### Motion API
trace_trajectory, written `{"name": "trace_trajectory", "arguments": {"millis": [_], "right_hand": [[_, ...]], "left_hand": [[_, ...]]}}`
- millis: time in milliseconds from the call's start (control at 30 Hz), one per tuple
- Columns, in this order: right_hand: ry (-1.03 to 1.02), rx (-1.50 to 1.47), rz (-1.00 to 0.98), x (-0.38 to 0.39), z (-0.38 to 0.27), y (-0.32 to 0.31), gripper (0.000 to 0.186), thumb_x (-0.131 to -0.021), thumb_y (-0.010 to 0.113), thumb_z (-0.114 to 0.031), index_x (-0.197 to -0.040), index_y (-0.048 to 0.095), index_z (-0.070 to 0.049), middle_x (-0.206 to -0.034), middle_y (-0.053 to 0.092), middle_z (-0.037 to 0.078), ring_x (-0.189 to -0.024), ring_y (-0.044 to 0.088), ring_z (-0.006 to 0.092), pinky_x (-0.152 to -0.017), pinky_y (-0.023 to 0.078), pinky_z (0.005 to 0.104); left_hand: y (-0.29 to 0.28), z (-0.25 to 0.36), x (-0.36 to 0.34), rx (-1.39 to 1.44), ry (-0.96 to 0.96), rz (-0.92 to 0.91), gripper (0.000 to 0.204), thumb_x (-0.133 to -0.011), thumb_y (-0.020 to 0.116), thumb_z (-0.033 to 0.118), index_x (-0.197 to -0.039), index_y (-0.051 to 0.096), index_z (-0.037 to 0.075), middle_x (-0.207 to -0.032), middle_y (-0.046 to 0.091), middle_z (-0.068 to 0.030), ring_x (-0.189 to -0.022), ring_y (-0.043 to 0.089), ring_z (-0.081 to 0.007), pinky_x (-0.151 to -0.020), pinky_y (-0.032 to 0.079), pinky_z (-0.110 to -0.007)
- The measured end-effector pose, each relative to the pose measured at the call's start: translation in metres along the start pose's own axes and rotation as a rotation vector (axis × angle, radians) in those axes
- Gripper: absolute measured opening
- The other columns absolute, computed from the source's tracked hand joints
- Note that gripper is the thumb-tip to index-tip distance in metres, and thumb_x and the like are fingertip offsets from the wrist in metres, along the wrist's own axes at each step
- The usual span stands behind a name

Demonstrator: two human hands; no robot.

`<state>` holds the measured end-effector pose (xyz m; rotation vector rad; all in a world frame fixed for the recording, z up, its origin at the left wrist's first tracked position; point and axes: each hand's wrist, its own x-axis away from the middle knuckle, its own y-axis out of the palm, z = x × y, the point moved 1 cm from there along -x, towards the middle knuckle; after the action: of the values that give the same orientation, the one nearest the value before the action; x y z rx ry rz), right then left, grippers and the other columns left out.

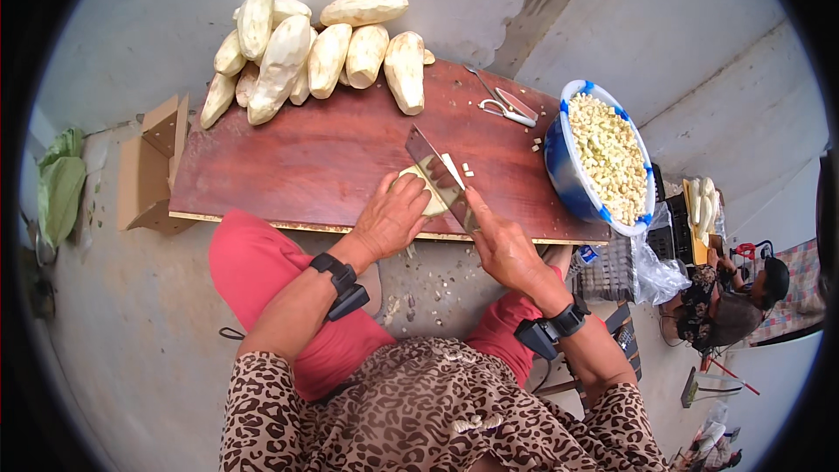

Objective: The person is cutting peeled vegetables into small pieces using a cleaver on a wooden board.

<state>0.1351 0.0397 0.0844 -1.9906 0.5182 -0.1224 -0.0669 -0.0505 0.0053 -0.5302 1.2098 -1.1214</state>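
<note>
Near the front edge of the red-brown board, my left hand presses down on a pale slab of peeled vegetable, fingers bent over it. My right hand grips a broad-bladed kitchen knife, its fingers wrapped round a handle they mostly hide. The blade stands at the slab's right side, close to my left fingertips. A thin cut strip lies against the blade's right face, with a few small cubes beside it. Which vegetable this is, I cannot tell.
Several peeled whole vegetables are heaped at the back left. A peeler lies back right, beside a blue-and-white basin full of pale cubes. A cardboard box stands left of the board. Another person works at far right.
</note>
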Motion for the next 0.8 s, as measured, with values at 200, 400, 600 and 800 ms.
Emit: {"name": "trace_trajectory", "arguments": {"millis": [200, 400, 600, 800], "right_hand": [[0.006, -0.001, 0.013, 0.012, -0.007, 0.003, 0.064, -0.089, 0.054, 0.000, -0.149, 0.031, -0.001, -0.099, 0.063, 0.027, -0.084, 0.063, 0.0463, -0.071, 0.050, 0.0517], [0.015, 0.073, -0.024, 0.012, -0.005, 0.009, 0.068, -0.088, 0.051, 0.000, -0.152, 0.027, -0.003, -0.097, 0.063, 0.025, -0.077, 0.064, 0.0444, -0.068, 0.051, 0.0521], [0.052, 0.156, -0.019, -0.005, 0.004, 0.025, 0.066, -0.089, 0.051, -0.002, -0.150, 0.029, -0.002, -0.099, 0.064, 0.025, -0.077, 0.064, 0.0452, -0.068, 0.051, 0.0529], [0.040, 0.005, 0.095, -0.001, 0.007, 0.019, 0.061, -0.090, 0.052, -0.002, -0.148, 0.031, -0.001, -0.106, 0.063, 0.029, -0.085, 0.063, 0.0476, -0.072, 0.051, 0.0524]], "left_hand": [[0.000, -0.002, 0.001, 0.009, -0.012, -0.009, 0.043, -0.079, 0.071, 0.020, -0.116, 0.057, 0.003, -0.120, 0.053, -0.0140, -0.123, 0.046, -0.0311, -0.109, 0.031, -0.048], [-0.001, 0.002, -0.001, -0.044, -0.065, -0.004, 0.042, -0.078, 0.071, 0.020, -0.115, 0.058, 0.004, -0.123, 0.051, -0.0155, -0.124, 0.044, -0.0346, -0.107, 0.033, -0.048], [-0.003, 0.002, -0.005, 0.004, -0.046, -0.006, 0.040, -0.079, 0.071, 0.017, -0.114, 0.058, 0.003, -0.125, 0.049, -0.0177, -0.124, 0.043, -0.0368, -0.106, 0.036, -0.048], [-0.001, -0.002, -0.008, 0.057, -0.026, 0.019, 0.041, -0.079, 0.070, 0.014, -0.116, 0.056, 0.001, -0.127, 0.047, -0.0195, -0.124, 0.043, -0.0396, -0.107, 0.035, -0.049]]}}
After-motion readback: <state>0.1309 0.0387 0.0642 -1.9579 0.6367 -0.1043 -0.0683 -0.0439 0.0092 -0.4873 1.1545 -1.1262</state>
